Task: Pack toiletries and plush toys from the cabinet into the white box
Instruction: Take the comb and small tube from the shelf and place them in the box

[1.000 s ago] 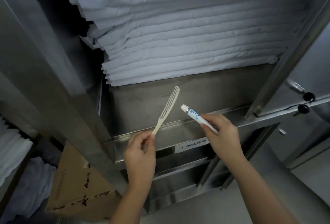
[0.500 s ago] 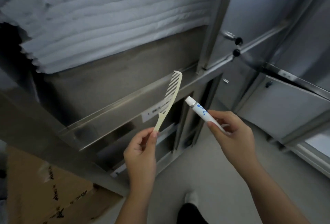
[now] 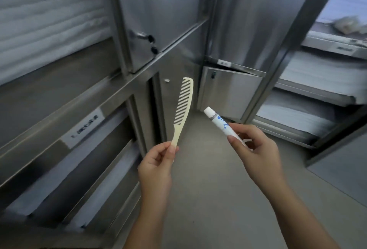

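Observation:
My left hand [image 3: 155, 166] pinches the handle end of a cream comb [image 3: 183, 107], which stands nearly upright with its teeth to the left. A small white toothpaste tube [image 3: 220, 122] with blue marks and a white cap sits in my right hand [image 3: 256, 152], its cap pointing up and left. Both hands hover over the grey floor in front of the steel cabinet [image 3: 139, 73]. The white box is out of view, and so are any plush toys.
Stacked white linen [image 3: 49, 20] fills the open shelf at upper left. Closed steel doors with latches [image 3: 151, 39] stand ahead. On the right are more shelves of folded white linen [image 3: 309, 81]. Grey floor [image 3: 208, 189] lies between the cabinets.
The view has swung right, away from the linen shelf toward the corner doors and right-hand shelves. Both hands keep their hold on the comb and tube.

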The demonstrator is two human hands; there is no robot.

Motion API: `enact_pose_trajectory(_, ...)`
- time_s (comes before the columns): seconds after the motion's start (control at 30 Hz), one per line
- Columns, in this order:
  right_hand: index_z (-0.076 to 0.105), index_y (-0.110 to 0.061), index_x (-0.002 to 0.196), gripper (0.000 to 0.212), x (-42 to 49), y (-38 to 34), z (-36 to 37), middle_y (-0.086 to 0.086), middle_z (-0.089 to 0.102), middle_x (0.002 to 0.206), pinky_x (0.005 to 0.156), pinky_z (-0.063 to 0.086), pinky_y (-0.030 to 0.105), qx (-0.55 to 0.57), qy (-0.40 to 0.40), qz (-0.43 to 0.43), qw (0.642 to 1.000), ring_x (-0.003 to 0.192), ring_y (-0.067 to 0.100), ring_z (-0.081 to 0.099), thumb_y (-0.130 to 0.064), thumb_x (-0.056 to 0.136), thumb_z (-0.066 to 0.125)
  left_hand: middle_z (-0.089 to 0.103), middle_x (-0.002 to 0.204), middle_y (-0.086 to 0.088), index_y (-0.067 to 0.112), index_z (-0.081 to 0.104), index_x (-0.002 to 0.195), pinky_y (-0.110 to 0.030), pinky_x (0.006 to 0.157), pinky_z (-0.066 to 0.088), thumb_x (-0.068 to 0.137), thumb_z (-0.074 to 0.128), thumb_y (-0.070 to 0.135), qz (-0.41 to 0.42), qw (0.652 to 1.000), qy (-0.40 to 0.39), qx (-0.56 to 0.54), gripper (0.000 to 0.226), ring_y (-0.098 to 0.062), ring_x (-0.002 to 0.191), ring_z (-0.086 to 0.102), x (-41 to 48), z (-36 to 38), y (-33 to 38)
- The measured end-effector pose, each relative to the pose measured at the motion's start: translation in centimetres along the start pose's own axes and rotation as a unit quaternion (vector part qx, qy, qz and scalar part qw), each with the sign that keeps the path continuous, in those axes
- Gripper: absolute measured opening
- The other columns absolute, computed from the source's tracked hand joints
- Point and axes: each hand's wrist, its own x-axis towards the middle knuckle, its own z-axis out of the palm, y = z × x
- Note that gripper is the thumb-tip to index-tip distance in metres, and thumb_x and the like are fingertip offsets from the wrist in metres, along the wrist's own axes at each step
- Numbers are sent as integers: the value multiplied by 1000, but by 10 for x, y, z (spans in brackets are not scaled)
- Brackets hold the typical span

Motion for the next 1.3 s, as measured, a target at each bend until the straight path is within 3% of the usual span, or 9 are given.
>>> enact_pose_trajectory(0.13, 65, -39, 85, 32, -28, 15, -66, -9, 66, 84, 61, 38, 9, -4, 52, 11, 999, 74, 3, 54, -7, 82, 64, 68, 69, 7, 17, 66, 79, -7, 61, 44, 85, 58, 3, 0, 998, -64, 2, 17, 5, 60, 56, -43, 50, -13)
enact_pose_trajectory(0.3, 66, -38, 87, 30, -81, 41, -171, -20, 62, 81, 59, 37, 8, -11, 132, 46, 990, 70, 2, 54, -8, 83, 64, 69, 64, 13, 18, 64, 79, -6, 62, 43, 85, 57, 2, -22, 986, -165, 26, 18, 6, 61, 58, -121, 119, -37)
enact_pose_trajectory(0.4, 65, -40, 86, 32, -119, 54, -235, -26, 61, 78, 58, 37, 8, -15, 198, 65, 978, 67, 0, 53, -8, 83, 63, 70, 64, 10, 19, 65, 77, -6, 61, 43, 85, 58, 1, -29, 972, -230, 35, 20, 4, 61, 59, -173, 161, -50)
enact_pose_trajectory(0.67, 67, -44, 83, 35, -240, 84, -379, -15, 65, 86, 61, 40, 9, -36, 344, 110, 932, 76, 4, 57, -9, 83, 62, 68, 64, 7, 17, 64, 77, -8, 59, 43, 85, 57, 0, -57, 921, -382, 54, 21, 4, 59, 57, -319, 250, -86)
enact_pose_trajectory(0.93, 65, -41, 85, 33, -345, 98, -465, -16, 65, 84, 58, 40, 8, -43, 483, 158, 860, 72, 2, 56, -9, 84, 63, 68, 66, 6, 14, 64, 79, -9, 60, 44, 86, 56, -1, -102, 846, -517, 87, 18, 1, 58, 56, -433, 306, -113)
enact_pose_trajectory(1.13, 65, -50, 83, 35, -418, 111, -506, -10, 66, 84, 61, 43, 13, -48, 588, 216, 778, 74, 7, 56, -16, 84, 63, 67, 73, 1, 12, 64, 81, -8, 62, 45, 86, 55, -1, -126, 764, -622, 113, 17, 2, 61, 57, -511, 350, -139)
enact_pose_trajectory(1.3, 67, -46, 83, 32, -460, 123, -542, -8, 66, 84, 61, 42, 13, -60, 657, 249, 709, 73, 7, 55, -14, 84, 63, 69, 71, 5, 12, 65, 82, -9, 63, 45, 86, 56, -1, -148, 694, -691, 137, 17, 1, 62, 59, -570, 389, -167)
